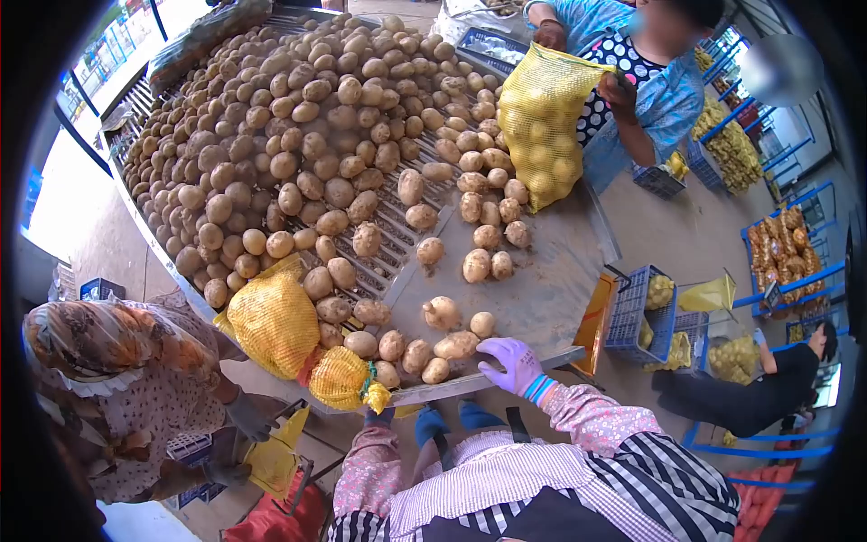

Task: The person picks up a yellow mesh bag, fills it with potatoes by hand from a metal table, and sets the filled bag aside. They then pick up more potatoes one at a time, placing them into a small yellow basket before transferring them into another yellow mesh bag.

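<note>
My right hand [510,366], in a purple glove, lies at the front edge of the metal sorting table [542,298]. Its fingers are spread and hold nothing. Closest to it are a potato [482,324] and a longer potato [456,345]. More potatoes [416,356] run along the edge to the left. My left sleeve [368,470] reaches up to the table's edge, but the hand itself is hidden there. Just above that sleeve sits a small yellow mesh bag [340,378], beside a larger filled yellow mesh bag [274,321].
A big potato heap [298,135] covers the slatted part of the table. Across from me a person holds a full yellow mesh bag [545,126]. Another person's gloved hand [250,415] grips yellow mesh at left. Blue crates [643,312] stand on the right.
</note>
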`<state>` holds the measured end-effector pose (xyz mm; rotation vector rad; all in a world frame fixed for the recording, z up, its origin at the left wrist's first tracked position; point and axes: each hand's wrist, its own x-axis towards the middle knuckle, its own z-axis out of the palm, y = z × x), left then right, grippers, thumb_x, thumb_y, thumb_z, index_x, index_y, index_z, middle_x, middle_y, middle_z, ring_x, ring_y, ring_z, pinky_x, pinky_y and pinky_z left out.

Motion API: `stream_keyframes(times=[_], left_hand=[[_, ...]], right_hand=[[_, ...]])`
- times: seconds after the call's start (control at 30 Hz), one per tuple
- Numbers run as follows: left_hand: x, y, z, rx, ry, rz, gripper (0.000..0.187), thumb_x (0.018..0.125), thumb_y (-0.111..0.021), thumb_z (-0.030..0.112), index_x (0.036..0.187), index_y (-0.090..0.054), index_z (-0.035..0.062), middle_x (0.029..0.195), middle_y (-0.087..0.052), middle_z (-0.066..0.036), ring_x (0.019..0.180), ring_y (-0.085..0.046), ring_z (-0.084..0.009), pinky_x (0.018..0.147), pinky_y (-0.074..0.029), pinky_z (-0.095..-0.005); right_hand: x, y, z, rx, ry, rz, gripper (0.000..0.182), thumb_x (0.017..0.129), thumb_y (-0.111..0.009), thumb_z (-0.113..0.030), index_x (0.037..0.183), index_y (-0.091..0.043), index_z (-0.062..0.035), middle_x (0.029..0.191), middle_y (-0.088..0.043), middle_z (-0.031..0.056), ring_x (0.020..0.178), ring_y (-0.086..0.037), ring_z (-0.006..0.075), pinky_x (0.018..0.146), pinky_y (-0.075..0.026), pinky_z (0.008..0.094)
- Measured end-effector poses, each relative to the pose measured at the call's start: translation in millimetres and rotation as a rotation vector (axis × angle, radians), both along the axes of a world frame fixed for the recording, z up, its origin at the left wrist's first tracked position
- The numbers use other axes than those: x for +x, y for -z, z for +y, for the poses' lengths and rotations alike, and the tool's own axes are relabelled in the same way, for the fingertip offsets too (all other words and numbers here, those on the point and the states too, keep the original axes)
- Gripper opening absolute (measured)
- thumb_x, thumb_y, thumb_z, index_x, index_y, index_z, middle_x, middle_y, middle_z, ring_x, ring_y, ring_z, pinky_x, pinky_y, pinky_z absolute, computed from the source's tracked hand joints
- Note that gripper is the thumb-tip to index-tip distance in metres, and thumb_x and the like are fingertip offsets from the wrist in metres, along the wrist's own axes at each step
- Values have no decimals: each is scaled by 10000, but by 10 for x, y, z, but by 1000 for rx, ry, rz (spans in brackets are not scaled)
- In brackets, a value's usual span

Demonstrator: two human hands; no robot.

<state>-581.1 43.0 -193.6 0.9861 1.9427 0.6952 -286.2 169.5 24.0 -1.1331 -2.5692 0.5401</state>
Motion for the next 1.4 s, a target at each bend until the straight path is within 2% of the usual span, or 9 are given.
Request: stream_keyframes(times=[0.07,0.23,0.3,0.43,0.77,0.87,1.03,1.17,1.4], left_hand=[[-40,-2,-105,-14,16,1,604,930,-615,462,1412,-529,108,1441,-551,-93,1361,-461,-340,1193,-269,-488],[-141,-201,-370,-77,50,9,634,936,-603,503,1431,-517,116,1464,-533,-91,1389,-435,-339,1219,-235,-493],[-119,-344,-443,-153,149,304,607,875,-668,442,1395,-571,144,1451,-583,-105,1391,-469,-356,1192,-290,-522],[-152,-551,-521,-28,207,511,590,882,-666,467,1360,-605,126,1397,-612,-158,1329,-514,-392,1127,-369,-521],[-72,-2469,-562,545,247,258,360,871,-707,86,1225,-686,24,1209,-691,-190,1112,-662,-386,977,-521,-478],[-174,-2783,168,593,143,539,570,864,-728,108,1393,-550,-8,1354,-611,-225,1247,-581,-417,1066,-473,-485],[-644,-2675,998,-23,458,809,980,735,-867,322,1533,-389,15,1569,-396,-237,1391,-437,-427,1157,-399,-462],[-521,-2740,1223,-110,511,892,1108,672,-894,331,1583,-323,64,1620,-298,-262,1367,-453,-439,1124,-439,-463],[83,-2367,1683,184,460,559,949,747,-801,117,1574,-336,91,1627,-292,-241,1388,-463,-416,1107,-467,-449]], right_hand=[[-124,-20,-17,-473,320,75,495,934,-703,-386,1321,-587,-100,1160,-698,125,1024,-688,321,932,-541,454],[-543,-30,89,-475,325,-91,536,949,-700,-330,1393,-510,-98,1145,-714,128,964,-711,305,895,-551,446],[-667,-52,370,-527,332,282,509,952,-693,-268,1397,-519,-95,1151,-714,128,947,-711,317,897,-552,453],[-569,-135,1228,80,261,88,540,897,-729,-213,1398,-551,-120,1271,-654,137,1159,-625,332,1021,-491,464],[-364,30,1402,30,173,-173,589,759,-783,-282,1308,-617,-151,1345,-569,133,1238,-537,344,1079,-441,468],[-305,0,1372,-256,255,163,513,771,-734,-247,1249,-641,-85,1231,-637,163,1175,-590,377,1070,-462,441],[-42,95,1264,-558,247,404,496,817,-691,-225,1276,-620,-52,1254,-654,154,1158,-649,309,1025,-510,365],[253,-3,1091,-1310,336,1262,370,923,-636,-172,1266,-611,-37,1229,-650,75,1133,-627,163,997,-526,308],[-291,-241,683,-359,-108,222,497,911,-713,-256,1366,-570,-121,1408,-592,119,1093,-694,254,948,-554,402]])
